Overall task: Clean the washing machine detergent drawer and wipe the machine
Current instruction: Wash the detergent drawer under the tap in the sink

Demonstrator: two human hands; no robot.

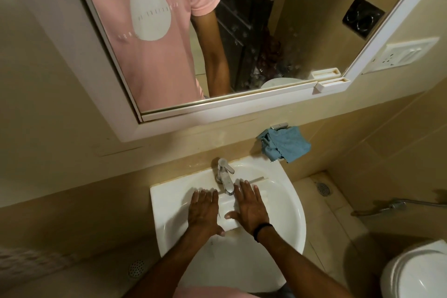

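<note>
A white detergent drawer [227,210] lies in the white sink [285,220] below the chrome tap [226,178]. My left hand [204,210] lies flat over the drawer's left side, fingers straight and pointing at the wall. My right hand [251,205] lies flat over its right side, thumb spread across the drawer's top; a black band circles that wrist. A blue cloth [284,144] hangs from a small metal holder on the wall, up and right of the sink. The washing machine is not in view.
A white-framed mirror [217,31] above the sink reflects a pink shirt and a dark door. A toilet [416,273] stands at the lower right, with a spray hose [391,207] on the wall beside it. Floor drains sit at both sides of the sink.
</note>
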